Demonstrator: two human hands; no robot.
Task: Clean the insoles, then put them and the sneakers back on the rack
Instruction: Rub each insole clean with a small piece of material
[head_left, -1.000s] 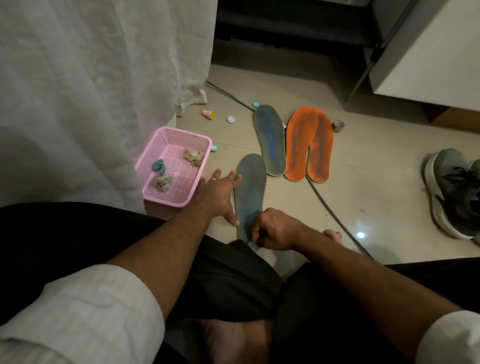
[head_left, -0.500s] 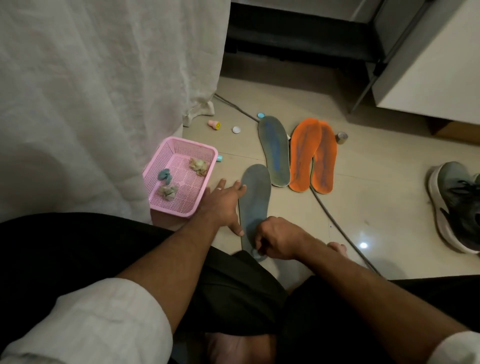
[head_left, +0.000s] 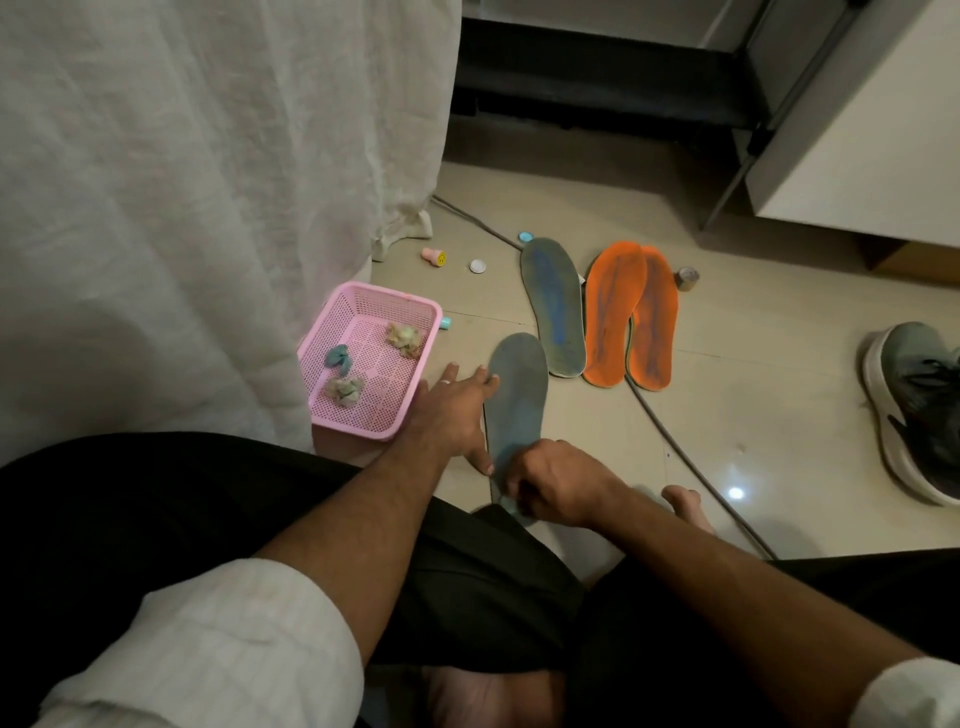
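The left hand (head_left: 453, 410) lies flat with fingers straight and spread, pointing far and to the right, thumb splayed toward the near side; a ring shows on one finger. The right hand (head_left: 558, 483), just to the right and nearer, is curled with knuckles up, fingertips tucked under. Both forearms are bare below rolled white sleeves.

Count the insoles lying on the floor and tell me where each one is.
4. One grey-blue insole under the hands, a second grey-blue insole beyond it, and two orange insoles side by side to its right. Others may lie outside the view.
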